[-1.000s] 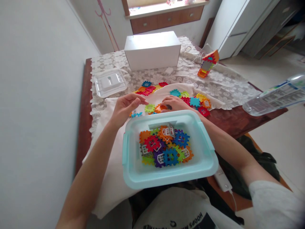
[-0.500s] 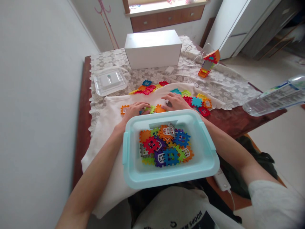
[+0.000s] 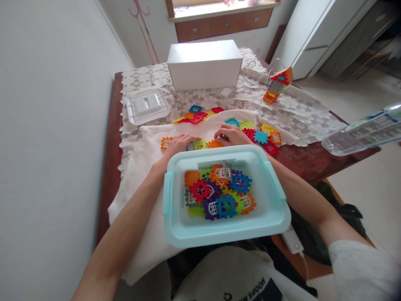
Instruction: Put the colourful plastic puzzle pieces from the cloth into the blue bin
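Note:
Beyond the tub, a short row of notched plastic building tiles lies on the white cloth. My left hand (image 3: 179, 145) is at its left end, fingers closed over a bluish piece beside a lime green tile (image 3: 199, 144). At the right end, my right hand (image 3: 232, 134) has its fingers curled down on an orange tile (image 3: 214, 144). The tub's rim hides the lower part of both hands. Just left of my left hand lies an orange window tile (image 3: 166, 143). In front of me, the light blue tub (image 3: 178, 234) holds several mixed tiles (image 3: 226, 206).
More tiles lie behind my hands (image 3: 198, 118) and to the right (image 3: 261, 136). A clear lid (image 3: 148, 105), a white box (image 3: 205, 75) and a small tile house (image 3: 277, 85) stand farther back. A plastic bottle (image 3: 360, 133) juts in at right.
My left fingers have stretched out and uncovered more of the lime green tile. My right fingers have curled in closer over the orange tile. The view has shifted slightly.

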A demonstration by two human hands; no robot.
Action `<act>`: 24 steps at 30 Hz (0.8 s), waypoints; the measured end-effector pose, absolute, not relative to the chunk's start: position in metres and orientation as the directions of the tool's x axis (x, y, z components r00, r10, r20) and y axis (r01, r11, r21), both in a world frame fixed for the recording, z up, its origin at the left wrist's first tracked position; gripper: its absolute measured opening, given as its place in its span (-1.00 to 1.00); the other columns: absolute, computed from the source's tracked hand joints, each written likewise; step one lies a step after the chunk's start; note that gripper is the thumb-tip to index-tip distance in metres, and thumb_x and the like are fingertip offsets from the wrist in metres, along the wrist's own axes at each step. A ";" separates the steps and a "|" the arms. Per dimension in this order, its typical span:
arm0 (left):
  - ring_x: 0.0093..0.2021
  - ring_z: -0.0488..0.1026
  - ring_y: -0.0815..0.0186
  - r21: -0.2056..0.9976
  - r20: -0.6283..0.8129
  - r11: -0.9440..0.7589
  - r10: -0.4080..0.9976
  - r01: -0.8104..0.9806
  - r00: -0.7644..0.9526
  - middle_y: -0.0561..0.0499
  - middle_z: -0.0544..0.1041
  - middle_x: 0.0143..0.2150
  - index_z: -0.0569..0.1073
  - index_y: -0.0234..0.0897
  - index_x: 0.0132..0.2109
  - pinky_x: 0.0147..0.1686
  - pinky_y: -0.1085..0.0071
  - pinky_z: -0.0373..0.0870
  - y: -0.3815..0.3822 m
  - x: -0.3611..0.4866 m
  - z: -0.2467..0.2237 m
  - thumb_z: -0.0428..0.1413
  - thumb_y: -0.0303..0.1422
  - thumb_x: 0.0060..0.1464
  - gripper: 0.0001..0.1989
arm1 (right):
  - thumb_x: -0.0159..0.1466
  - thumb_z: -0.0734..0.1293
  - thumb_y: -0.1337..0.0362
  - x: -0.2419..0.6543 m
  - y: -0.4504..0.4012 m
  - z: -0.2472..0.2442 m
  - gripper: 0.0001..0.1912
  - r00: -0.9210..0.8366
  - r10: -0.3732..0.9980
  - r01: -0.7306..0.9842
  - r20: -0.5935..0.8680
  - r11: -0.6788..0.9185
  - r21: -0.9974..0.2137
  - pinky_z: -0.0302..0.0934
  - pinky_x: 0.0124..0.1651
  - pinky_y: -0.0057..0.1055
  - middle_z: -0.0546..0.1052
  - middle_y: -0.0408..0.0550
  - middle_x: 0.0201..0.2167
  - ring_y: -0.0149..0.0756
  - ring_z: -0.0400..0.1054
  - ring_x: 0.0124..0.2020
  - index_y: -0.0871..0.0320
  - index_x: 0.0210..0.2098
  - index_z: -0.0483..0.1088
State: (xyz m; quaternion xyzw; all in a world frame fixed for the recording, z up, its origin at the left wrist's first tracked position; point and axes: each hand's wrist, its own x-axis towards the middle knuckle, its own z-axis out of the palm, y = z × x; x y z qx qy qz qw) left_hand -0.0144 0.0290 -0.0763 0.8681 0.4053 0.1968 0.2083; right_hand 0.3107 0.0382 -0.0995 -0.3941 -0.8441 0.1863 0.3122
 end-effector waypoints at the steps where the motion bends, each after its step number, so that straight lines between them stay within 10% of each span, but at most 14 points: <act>1: 0.22 0.66 -0.04 0.534 0.188 -0.586 0.785 0.609 0.590 -0.23 0.76 0.28 0.71 -0.25 0.30 0.36 -0.05 0.57 0.029 -0.015 -0.078 0.38 -0.49 0.27 -0.53 | 0.52 0.40 0.34 0.310 0.037 -0.099 -0.84 -0.496 0.775 0.534 0.391 0.628 -0.566 0.32 -0.01 -0.24 0.72 0.04 -0.09 -0.17 0.54 -0.16 0.08 -0.10 0.68; 10: 0.22 0.70 0.06 0.603 0.280 -0.623 0.750 0.498 0.599 -0.11 0.65 0.36 0.72 0.02 0.31 0.22 0.14 0.67 0.028 -0.021 -0.084 0.40 -0.36 0.31 -0.54 | 0.46 0.43 0.30 0.305 0.030 -0.095 -0.97 -0.351 0.849 0.571 0.394 0.528 -0.629 0.30 -0.09 -0.26 0.69 -0.03 -0.22 -0.22 0.40 -0.31 0.06 -0.14 0.55; 17: 0.16 0.72 0.08 0.604 0.308 -0.644 0.732 0.469 0.607 -0.12 0.65 0.32 0.78 0.00 0.19 0.19 0.15 0.67 0.028 -0.020 -0.084 0.42 -0.21 0.38 -0.72 | 0.51 0.35 0.26 0.304 0.033 -0.097 -0.74 -0.246 0.845 0.535 0.474 0.527 -0.660 0.41 -0.05 -0.20 0.70 0.01 -0.15 -0.15 0.50 -0.24 0.06 0.10 0.64; 24: 0.05 0.72 0.14 0.654 0.324 -0.604 0.767 0.455 0.554 -0.15 0.69 0.22 0.75 -0.10 0.04 0.10 0.18 0.69 0.028 -0.013 -0.085 0.31 -0.01 0.49 -0.71 | 0.45 0.36 0.28 0.304 0.031 -0.093 -0.82 -0.252 0.857 0.553 0.451 0.509 -0.659 0.41 -0.12 -0.20 0.69 0.05 -0.11 -0.15 0.49 -0.24 0.05 -0.08 0.64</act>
